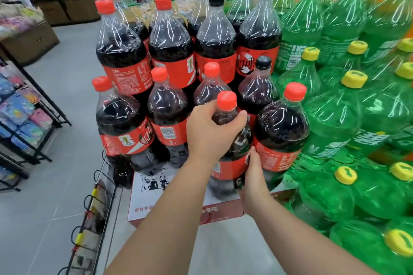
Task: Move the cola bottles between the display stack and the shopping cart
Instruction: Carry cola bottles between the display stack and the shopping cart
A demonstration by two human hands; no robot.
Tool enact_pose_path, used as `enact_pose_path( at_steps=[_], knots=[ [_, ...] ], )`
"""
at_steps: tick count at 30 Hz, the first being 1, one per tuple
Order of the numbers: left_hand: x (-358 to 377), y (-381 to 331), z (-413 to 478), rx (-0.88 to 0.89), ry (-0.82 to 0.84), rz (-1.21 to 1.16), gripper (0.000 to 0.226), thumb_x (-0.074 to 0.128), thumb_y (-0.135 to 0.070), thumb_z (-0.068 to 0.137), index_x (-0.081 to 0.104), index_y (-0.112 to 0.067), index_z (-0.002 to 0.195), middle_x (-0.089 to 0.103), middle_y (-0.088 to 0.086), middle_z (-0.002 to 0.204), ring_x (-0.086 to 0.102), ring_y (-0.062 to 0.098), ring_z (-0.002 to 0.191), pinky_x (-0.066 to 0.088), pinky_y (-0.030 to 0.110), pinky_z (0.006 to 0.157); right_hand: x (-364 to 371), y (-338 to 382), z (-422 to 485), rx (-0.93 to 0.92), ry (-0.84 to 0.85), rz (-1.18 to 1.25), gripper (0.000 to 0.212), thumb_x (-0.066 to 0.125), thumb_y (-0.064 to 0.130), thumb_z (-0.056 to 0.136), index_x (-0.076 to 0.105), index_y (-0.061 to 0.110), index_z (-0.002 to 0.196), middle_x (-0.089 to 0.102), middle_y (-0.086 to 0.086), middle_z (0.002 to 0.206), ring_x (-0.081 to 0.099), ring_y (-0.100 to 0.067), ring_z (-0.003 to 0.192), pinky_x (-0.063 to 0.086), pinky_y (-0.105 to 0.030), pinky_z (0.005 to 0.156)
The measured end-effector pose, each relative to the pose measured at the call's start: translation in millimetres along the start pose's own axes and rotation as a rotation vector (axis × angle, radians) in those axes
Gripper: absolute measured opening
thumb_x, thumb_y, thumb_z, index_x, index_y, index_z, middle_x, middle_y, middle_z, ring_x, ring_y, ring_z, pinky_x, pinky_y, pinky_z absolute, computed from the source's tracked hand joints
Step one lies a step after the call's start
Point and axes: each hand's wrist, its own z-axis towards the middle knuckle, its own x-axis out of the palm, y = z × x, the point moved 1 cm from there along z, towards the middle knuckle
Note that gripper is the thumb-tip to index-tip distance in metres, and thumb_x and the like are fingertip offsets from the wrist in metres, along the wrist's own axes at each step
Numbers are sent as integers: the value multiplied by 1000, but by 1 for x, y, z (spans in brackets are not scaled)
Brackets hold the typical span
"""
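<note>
- My left hand (pixel 210 134) wraps the shoulder of one cola bottle (pixel 230 168). My right hand (pixel 253 172) curls round its label.
- The bottle is at the front of the display stack (pixel 172 51), over a cardboard box (pixel 156 196).
- No shopping cart in view, so I judge this transfer unfinished.
- Glossy clear plastic, rounded shoulders, slick red label: probably heavy.
</note>
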Motion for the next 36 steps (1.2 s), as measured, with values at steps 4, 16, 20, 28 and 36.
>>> enact_pose_path(
  at_steps=[4,16,20,28,36],
  knots=[
    [-1,-2,0,-2,42,0,28,70,-45,73,64,-18,70,66,-3,68,61,13,68,52,39,70,-2,5,-5,29,42,35,40,39,42,100,58,18,127,63,-5,129,60,-22,116,41,-42,107],
    [-23,-12,-27,-196,203,286,83,60,-61,83,33,-16,147,39,8,145,34,24,136,34,44,112,-18,34,-38,-43,53,-366,21,49,33,94,62,19,83,65,6,87,58,-17,89,52,-39,73],
    [-27,-18,-45,-248,163,317,78,60,-55,86,33,-12,146,39,11,142,36,26,134,34,45,111,-29,47,-50,-226,37,-530,21,53,30,80,63,12,76,64,-6,79,61,-26,81,54,-45,76],
    [-16,-63,-86,-181,96,544,27,53,-39,93,44,-21,74,55,-1,78,52,26,78,35,35,64,-68,79,-86,-495,28,-658,22,54,25,75,63,6,67,64,-14,73,57,-24,75,51,-51,81],
    [47,-160,-135,-55,419,515,25,56,-37,90,55,-23,70,61,-7,76,58,22,86,40,30,70,-167,150,-146,-619,18,-840,22,52,31,72,62,13,65,66,-6,68,61,-29,72,54,-51,78]
  ],
)
